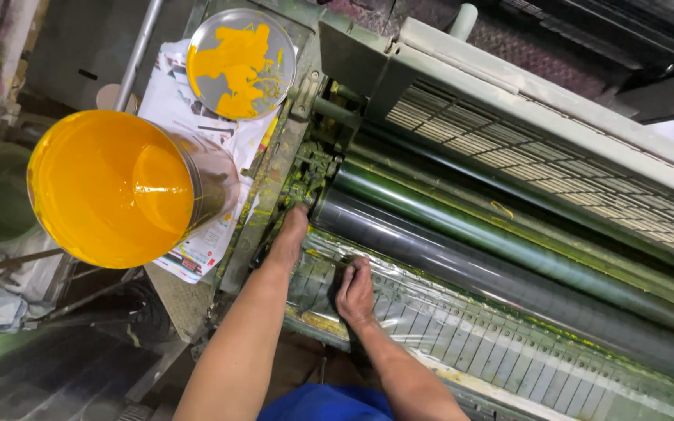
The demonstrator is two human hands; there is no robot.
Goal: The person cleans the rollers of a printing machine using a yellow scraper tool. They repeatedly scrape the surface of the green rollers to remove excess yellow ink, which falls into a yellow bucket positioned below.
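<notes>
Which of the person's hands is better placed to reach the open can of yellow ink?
Probably the left hand: it rests at the roller's end, on the side where the can stands. The right hand lies farther along the clear plastic sheet, away from it.

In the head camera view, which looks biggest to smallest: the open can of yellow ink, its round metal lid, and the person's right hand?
1. Open can of yellow ink, though it sits nearer the camera.
2. Round metal lid smeared with yellow.
3. Right hand.
</notes>
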